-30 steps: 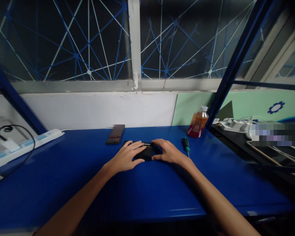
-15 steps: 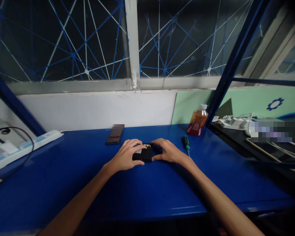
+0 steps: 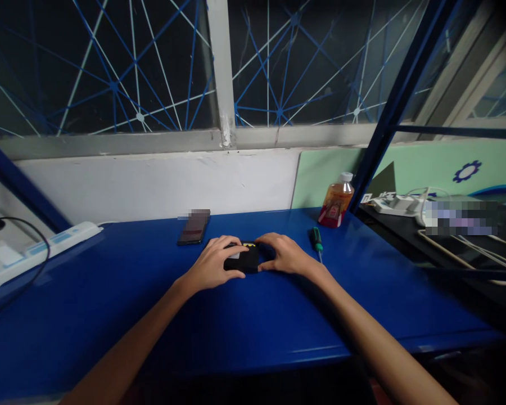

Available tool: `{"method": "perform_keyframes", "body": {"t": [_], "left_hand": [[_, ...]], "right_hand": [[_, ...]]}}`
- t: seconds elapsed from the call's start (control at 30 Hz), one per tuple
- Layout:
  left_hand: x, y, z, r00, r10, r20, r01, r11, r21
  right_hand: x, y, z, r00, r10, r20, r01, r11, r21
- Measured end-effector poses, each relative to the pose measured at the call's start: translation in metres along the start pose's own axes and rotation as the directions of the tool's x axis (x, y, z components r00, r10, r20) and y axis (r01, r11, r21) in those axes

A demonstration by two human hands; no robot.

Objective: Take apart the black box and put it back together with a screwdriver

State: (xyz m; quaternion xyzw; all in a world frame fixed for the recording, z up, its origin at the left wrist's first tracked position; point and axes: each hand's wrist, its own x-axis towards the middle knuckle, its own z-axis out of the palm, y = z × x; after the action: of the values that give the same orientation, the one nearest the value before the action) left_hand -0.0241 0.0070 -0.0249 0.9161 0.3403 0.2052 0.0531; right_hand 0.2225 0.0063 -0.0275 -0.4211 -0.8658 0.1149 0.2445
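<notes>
A flat black box (image 3: 248, 261) with a pale label and a yellow patch on top lies on the blue table (image 3: 253, 315). My left hand (image 3: 217, 261) grips it from the left, fingers over the top and thumb along the near side. At the right end my right hand (image 3: 283, 253) curves around, its thumb at the near corner and fingertips at the far corner. Much of the box's left part is hidden under my left hand. To the right of my right hand lies a green and black screwdriver (image 3: 316, 241).
A dark phone (image 3: 194, 228) lies behind my left hand. At the back right stands a bottle (image 3: 336, 205) of reddish drink. A white power strip (image 3: 73, 236) with a black cable runs along the left. Cables and another power strip (image 3: 398, 203) occupy a black surface at right.
The whole view has shifted slightly, so things appear a little higher and further left. Both hands keep their places on the black box.
</notes>
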Motion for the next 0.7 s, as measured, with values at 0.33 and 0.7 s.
{"method": "perform_keyframes", "body": {"t": [0.33, 0.7], "left_hand": [[0.0, 0.0005, 0.002, 0.999, -0.013, -0.049, 0.012, 1.0, -0.009], [-0.0002, -0.002, 0.0034, 0.999, -0.008, -0.035, 0.009, 1.0, 0.028]], "right_hand": [[0.0005, -0.0009, 0.0007, 0.999, 0.051, 0.001, -0.051, 0.999, 0.008], [0.0001, -0.0066, -0.0002, 0.996, 0.089, -0.026, -0.089, 0.996, -0.001]]}}
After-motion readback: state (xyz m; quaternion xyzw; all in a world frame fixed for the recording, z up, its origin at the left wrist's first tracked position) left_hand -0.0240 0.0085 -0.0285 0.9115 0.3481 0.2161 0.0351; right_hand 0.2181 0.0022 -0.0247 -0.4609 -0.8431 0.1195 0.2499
